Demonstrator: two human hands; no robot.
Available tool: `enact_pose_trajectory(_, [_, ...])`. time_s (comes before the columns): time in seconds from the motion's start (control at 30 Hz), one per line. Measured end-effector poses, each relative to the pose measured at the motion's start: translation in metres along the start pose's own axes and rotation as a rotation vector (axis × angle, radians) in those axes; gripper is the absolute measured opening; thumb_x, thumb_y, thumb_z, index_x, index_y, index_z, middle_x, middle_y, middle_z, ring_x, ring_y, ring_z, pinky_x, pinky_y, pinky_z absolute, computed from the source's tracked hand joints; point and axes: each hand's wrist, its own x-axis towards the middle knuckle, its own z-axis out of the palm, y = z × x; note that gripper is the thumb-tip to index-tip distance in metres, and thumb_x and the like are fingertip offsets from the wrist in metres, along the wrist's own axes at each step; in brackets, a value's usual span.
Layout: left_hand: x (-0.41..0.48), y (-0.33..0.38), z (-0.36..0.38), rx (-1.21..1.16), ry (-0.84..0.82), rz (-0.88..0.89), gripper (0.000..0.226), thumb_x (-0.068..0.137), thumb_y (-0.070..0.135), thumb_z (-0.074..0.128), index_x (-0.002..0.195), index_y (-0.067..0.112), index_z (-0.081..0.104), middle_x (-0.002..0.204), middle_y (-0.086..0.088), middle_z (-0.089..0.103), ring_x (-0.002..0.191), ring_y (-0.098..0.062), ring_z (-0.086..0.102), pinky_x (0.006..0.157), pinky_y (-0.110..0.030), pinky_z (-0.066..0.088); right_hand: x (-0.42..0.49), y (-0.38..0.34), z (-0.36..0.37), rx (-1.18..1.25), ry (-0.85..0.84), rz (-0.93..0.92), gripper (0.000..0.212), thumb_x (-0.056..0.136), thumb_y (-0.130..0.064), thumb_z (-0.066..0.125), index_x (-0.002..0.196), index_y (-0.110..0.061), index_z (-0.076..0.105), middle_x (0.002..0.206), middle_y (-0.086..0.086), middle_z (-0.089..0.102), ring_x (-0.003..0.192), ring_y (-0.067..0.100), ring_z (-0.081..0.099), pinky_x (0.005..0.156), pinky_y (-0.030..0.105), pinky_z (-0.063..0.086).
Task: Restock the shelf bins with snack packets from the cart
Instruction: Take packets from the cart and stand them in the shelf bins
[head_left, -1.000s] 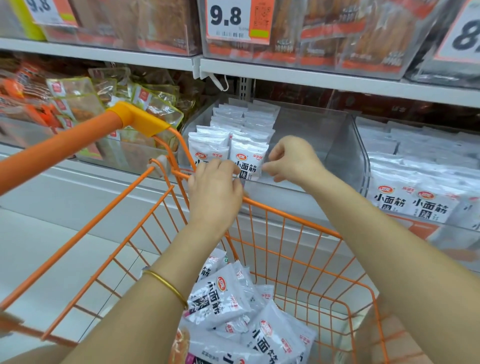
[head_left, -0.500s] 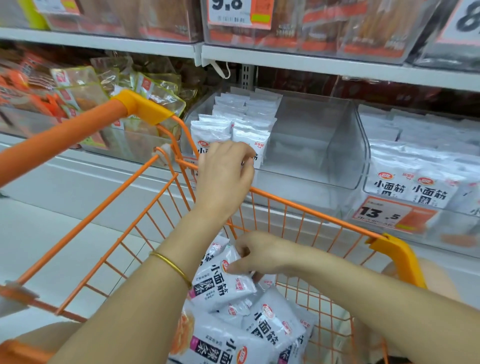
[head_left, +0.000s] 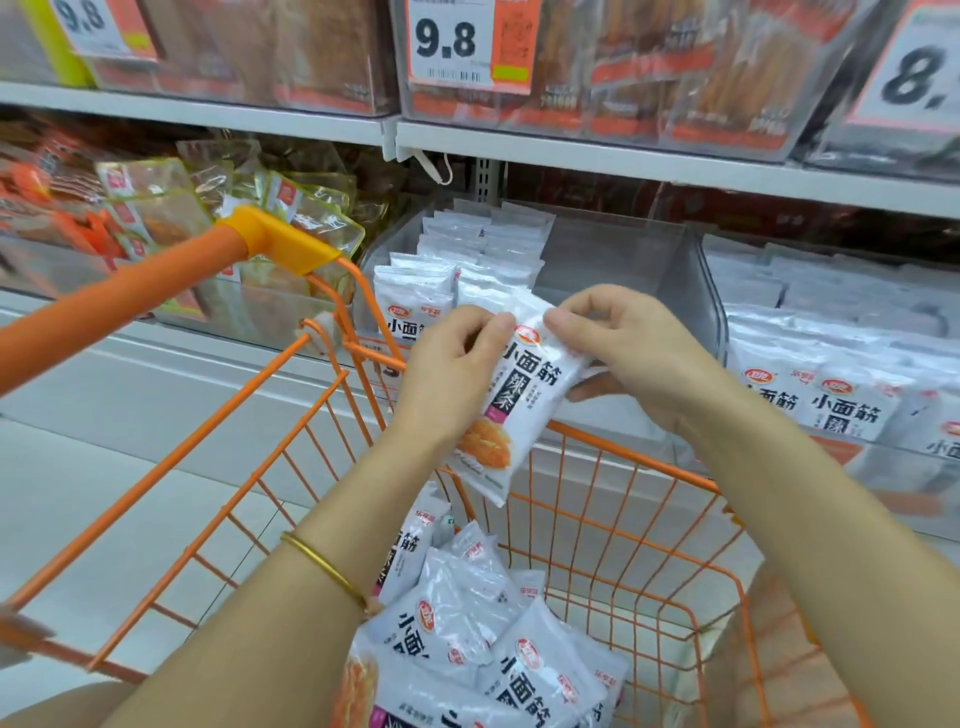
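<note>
Head view: one white snack packet held up in both hands, over the far rim of the orange wire cart and just in front of the lower shelf. Left grip clamped on the packet's upper left edge, thumb and fingers curled round it. Right grip clamped on the upper right corner, forefinger and thumb on the front, other fingers behind the wrapper. Packet tilted, printed face toward the camera, top end near the shelf, bottom end hanging down toward the inside of the cart. Thin gold bangle on the left forearm. Down in the cart, piled loosely, a heap of loose packets of the same kind. Just beyond the rim, on the lower shelf, a clear bin, with stocked rows of matching packets standing upright along its left side. Just beside it on the right, a neighbouring bin packed with similar white packets. To the left, behind the cart's orange handle, yellowish clear snack bags. On the upper shelf, a price tag reading 9.8.
</note>
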Motion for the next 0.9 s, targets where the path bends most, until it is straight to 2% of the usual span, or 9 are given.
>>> enact_pose_trajectory(0.07, [0.002, 0.002, -0.004, -0.083, 0.094, -0.048, 0.033, 0.096, 0.026, 0.049, 0.077, 0.000, 0.054, 0.063, -0.006, 0.051, 0.057, -0.014, 0.049, 0.051, -0.031, 0.039, 0.001, 0.003, 0.004, -0.033, -0.101, 0.060, 0.016, 0.083, -0.025, 0.068, 0.096, -0.017, 0.062, 0.082, -0.003, 0.073, 0.070, 0.011, 0.070, 0.055, 0.024, 0.054])
enact_pose_trajectory(0.13, [0.004, 0.002, -0.006, -0.130, 0.133, -0.070, 0.033, 0.097, 0.026, 0.047, 0.082, -0.002, 0.055, 0.071, -0.018, 0.056, 0.063, -0.022, 0.052, 0.054, -0.038, 0.043, 0.003, 0.006, 0.009, -0.080, -0.162, 0.062, 0.019, 0.082, -0.017, 0.071, 0.099, -0.015, 0.065, 0.087, -0.003, 0.075, 0.072, 0.011, 0.070, 0.054, 0.022, 0.053])
enact_pose_trajectory(0.2, [0.007, -0.002, -0.007, -0.091, 0.175, -0.080, 0.028, 0.098, 0.027, 0.044, 0.087, 0.005, 0.059, 0.080, -0.013, 0.062, 0.073, -0.022, 0.058, 0.062, -0.039, 0.048, 0.012, 0.002, 0.009, -0.039, -0.063, 0.030, 0.016, 0.083, -0.010, 0.069, 0.098, -0.010, 0.066, 0.086, 0.000, 0.074, 0.068, 0.011, 0.068, 0.051, 0.021, 0.051])
enact_pose_trajectory(0.3, [0.012, -0.018, -0.013, 0.309, 0.248, -0.012, 0.021, 0.094, 0.020, 0.042, 0.096, 0.016, 0.063, 0.093, -0.001, 0.064, 0.092, -0.024, 0.057, 0.075, -0.041, 0.048, 0.032, -0.009, 0.001, 0.095, 0.142, -0.065, 0.013, 0.086, -0.004, 0.064, 0.098, -0.009, 0.063, 0.085, 0.000, 0.071, 0.063, 0.008, 0.068, 0.048, 0.021, 0.052])
enact_pose_trajectory(0.37, [0.011, -0.027, -0.014, 0.648, 0.172, -0.003, 0.024, 0.091, 0.016, 0.044, 0.106, 0.017, 0.063, 0.107, -0.003, 0.062, 0.104, -0.027, 0.051, 0.084, -0.041, 0.044, 0.045, -0.012, -0.001, 0.074, 0.196, -0.118, 0.013, 0.087, -0.005, 0.063, 0.099, -0.011, 0.062, 0.086, -0.002, 0.071, 0.067, 0.008, 0.070, 0.052, 0.023, 0.053])
enact_pose_trajectory(0.47, [0.005, -0.030, -0.011, 0.864, 0.101, -0.010, 0.026, 0.091, 0.017, 0.045, 0.112, 0.015, 0.059, 0.119, -0.005, 0.055, 0.110, -0.025, 0.043, 0.088, -0.037, 0.037, 0.063, 0.000, 0.006, -0.035, 0.215, -0.103, 0.015, 0.086, -0.004, 0.064, 0.100, -0.012, 0.063, 0.094, 0.005, 0.072, 0.077, 0.016, 0.070, 0.059, 0.031, 0.057])
enact_pose_trajectory(0.57, [0.004, -0.031, -0.011, 0.871, 0.099, -0.003, 0.026, 0.091, 0.018, 0.046, 0.114, 0.012, 0.058, 0.122, -0.005, 0.053, 0.111, -0.025, 0.042, 0.090, -0.037, 0.036, 0.073, 0.017, 0.020, -0.070, 0.203, -0.043, 0.017, 0.084, -0.001, 0.066, 0.099, -0.008, 0.064, 0.098, 0.014, 0.071, 0.082, 0.025, 0.070, 0.067, 0.043, 0.059])
enact_pose_trajectory(0.8, [0.003, -0.028, -0.011, 0.860, 0.101, -0.008, 0.026, 0.092, 0.017, 0.046, 0.115, 0.011, 0.056, 0.121, -0.006, 0.052, 0.112, -0.025, 0.041, 0.091, -0.036, 0.036, 0.084, 0.037, 0.044, -0.489, 0.137, 0.080, 0.013, 0.080, -0.014, 0.073, 0.084, -0.003, 0.067, 0.083, 0.009, 0.071, 0.069, 0.025, 0.071, 0.066, 0.042, 0.060])
enact_pose_trajectory(0.9, [0.003, -0.029, -0.011, 0.859, 0.100, -0.001, 0.026, 0.092, 0.016, 0.046, 0.115, 0.011, 0.057, 0.121, -0.007, 0.052, 0.111, -0.025, 0.041, 0.092, -0.036, 0.037, 0.088, 0.034, 0.046, -0.538, 0.117, 0.109, 0.011, 0.082, -0.015, 0.071, 0.085, -0.005, 0.068, 0.087, 0.009, 0.071, 0.066, 0.023, 0.071, 0.065, 0.041, 0.060])
